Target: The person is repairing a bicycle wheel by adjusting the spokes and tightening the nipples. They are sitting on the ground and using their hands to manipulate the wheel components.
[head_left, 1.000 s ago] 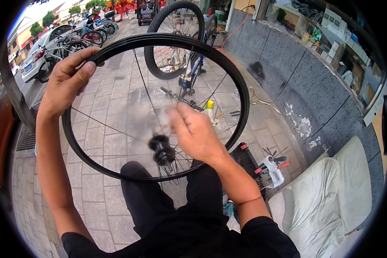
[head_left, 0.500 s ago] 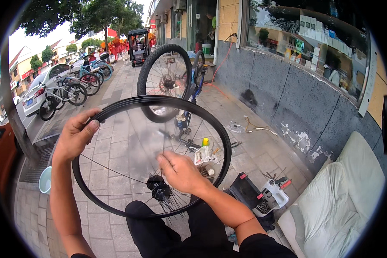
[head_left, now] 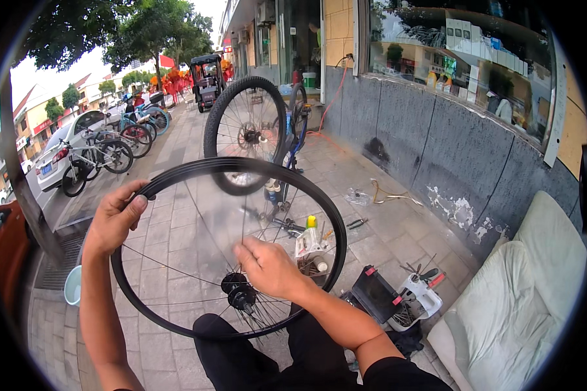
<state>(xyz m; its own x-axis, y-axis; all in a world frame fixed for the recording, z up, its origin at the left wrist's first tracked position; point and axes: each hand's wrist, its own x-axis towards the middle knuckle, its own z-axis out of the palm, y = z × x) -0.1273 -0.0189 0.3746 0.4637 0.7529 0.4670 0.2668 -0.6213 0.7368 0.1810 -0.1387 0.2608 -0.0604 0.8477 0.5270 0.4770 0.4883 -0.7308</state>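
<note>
Left hand [head_left: 116, 218] grips black wheel rim [head_left: 336, 228]; right hand [head_left: 267, 267] pinches spokes [head_left: 176, 274] near green-capped bottle [head_left: 308, 236].

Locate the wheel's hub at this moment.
In the head view the hub sits low and left of centre inside the black rim, just left of the right hand and above the person's black-trousered lap.

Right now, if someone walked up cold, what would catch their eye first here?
The big black bicycle wheel fills the middle, its rim gripped at upper left by the left hand while the right hand works among the spokes beside the hub. Behind it an upturned bicycle stands on the pavement, and a white tool caddy sits at lower right.
</note>
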